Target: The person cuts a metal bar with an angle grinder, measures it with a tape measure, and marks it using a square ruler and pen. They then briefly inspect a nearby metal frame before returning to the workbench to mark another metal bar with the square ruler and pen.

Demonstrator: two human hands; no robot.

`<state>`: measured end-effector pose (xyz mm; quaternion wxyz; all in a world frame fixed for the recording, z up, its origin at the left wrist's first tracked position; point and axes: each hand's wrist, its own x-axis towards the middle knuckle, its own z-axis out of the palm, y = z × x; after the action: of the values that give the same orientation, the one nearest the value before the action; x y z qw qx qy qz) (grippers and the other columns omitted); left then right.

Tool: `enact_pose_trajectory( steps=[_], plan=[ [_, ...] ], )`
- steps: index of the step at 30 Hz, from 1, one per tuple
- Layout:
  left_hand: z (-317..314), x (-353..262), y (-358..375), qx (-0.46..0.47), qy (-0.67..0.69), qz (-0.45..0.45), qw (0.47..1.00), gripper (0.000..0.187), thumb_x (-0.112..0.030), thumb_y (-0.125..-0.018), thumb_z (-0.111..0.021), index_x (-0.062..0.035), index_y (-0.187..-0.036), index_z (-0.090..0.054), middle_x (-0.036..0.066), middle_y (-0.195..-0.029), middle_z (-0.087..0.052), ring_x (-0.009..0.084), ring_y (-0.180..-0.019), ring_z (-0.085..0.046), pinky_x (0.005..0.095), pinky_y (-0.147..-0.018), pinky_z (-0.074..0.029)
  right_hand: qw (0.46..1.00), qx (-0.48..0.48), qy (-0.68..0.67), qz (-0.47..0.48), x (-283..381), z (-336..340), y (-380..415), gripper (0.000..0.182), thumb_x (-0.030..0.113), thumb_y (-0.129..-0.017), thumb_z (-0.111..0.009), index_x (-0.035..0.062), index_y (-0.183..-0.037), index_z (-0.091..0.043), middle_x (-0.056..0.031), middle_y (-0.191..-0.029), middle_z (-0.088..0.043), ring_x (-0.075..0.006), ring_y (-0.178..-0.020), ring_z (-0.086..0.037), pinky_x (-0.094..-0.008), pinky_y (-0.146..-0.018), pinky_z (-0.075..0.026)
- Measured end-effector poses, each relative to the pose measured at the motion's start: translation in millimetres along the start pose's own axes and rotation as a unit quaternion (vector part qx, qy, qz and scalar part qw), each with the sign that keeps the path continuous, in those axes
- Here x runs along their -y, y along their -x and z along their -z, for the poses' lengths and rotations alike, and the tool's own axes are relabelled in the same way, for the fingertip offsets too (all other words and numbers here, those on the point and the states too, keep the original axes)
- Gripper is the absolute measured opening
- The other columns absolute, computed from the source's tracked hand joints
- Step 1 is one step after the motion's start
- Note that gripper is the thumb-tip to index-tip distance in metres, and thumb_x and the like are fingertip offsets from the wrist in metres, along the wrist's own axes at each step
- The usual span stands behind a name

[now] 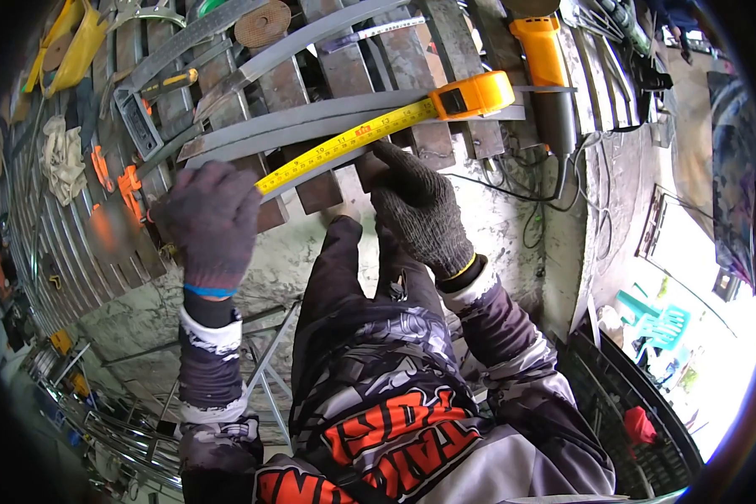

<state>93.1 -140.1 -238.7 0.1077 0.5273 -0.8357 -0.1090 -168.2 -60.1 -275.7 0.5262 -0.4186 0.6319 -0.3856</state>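
A yellow tape measure (475, 95) lies on the slatted metal bench with its blade (344, 146) drawn out to the left along a grey flat metal bar (298, 182). My left hand (210, 220), in a dark knit glove and slightly blurred, closes over the blade's left part; the blade's end is hidden under it. My right hand (422, 206), in a dark glove with a yellow cuff edge, has its fingers curled at the bar's near edge below the blade. Its fingertips are partly hidden. Another curved grey bar (319, 116) lies just behind the blade.
An orange angle grinder (546, 63) with its cord lies at the right of the bench. To the left are an orange clamp (130, 191), a grey rectangular metal frame (139, 123) and a pale cloth (62, 160). A brown disc (263, 23) sits at the back.
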Motion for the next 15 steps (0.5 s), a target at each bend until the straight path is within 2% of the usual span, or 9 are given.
enact_pose_trajectory(
  steps=[3,7,9,13,15],
  plan=[
    [-18,-21,-22,-0.049,0.033,-0.055,0.997,0.012,-0.016,-0.082,-0.073,-0.0086,-0.091,-0.076,0.008,-0.091,-0.069,0.0315,-0.086,-0.063,0.0433,-0.081,-0.049,0.999,0.003,-0.015,0.029,-2,1,-1,0.053,0.009,-0.094,-0.071,0.0048,-0.146,-0.060,-0.0159,-0.117,-0.076,-0.0143,-0.105,-0.072,-0.0321,-0.093,-0.056],
    [-30,-58,-44,-0.042,0.004,-0.055,0.998,0.011,-0.018,-0.083,-0.074,-0.0089,-0.089,-0.075,0.010,-0.088,-0.067,0.0343,-0.084,-0.062,0.0446,-0.078,-0.048,0.999,0.021,-0.047,0.013,-3,4,-1,0.052,0.005,-0.095,-0.069,0.0038,-0.146,-0.060,-0.0144,-0.118,-0.076,-0.0133,-0.106,-0.071,-0.0309,-0.094,-0.056],
    [-35,-65,-44,-0.051,0.006,-0.045,0.998,0.011,-0.017,-0.083,-0.074,-0.0087,-0.089,-0.075,0.010,-0.088,-0.067,0.0346,-0.085,-0.062,0.0449,-0.078,-0.048,0.995,0.028,-0.093,0.021,-6,3,-1,0.051,0.002,-0.096,-0.067,0.0017,-0.147,-0.058,-0.0132,-0.123,-0.074,-0.0125,-0.107,-0.070,-0.0298,-0.094,-0.055],
    [-42,-65,-43,-0.071,0.038,-0.036,0.996,0.010,-0.016,-0.084,-0.074,-0.0077,-0.090,-0.076,0.011,-0.088,-0.067,0.0350,-0.085,-0.062,0.0456,-0.079,-0.048,0.994,0.070,-0.079,-0.011,-3,10,-3,0.056,-0.001,-0.096,-0.066,0.0004,-0.151,-0.053,-0.0134,-0.130,-0.071,-0.0129,-0.112,-0.068,-0.0301,-0.095,-0.055],
    [-44,-64,-42,-0.069,0.041,-0.032,0.996,0.009,-0.016,-0.083,-0.074,-0.0084,-0.089,-0.075,0.010,-0.088,-0.067,0.0345,-0.085,-0.062,0.0457,-0.080,-0.048,0.976,0.081,-0.201,-0.015,-11,8,-4,0.059,-0.004,-0.096,-0.064,-0.0005,-0.153,-0.050,-0.0112,-0.130,-0.071,-0.0124,-0.111,-0.067,-0.0298,-0.094,-0.055]
  ],
)
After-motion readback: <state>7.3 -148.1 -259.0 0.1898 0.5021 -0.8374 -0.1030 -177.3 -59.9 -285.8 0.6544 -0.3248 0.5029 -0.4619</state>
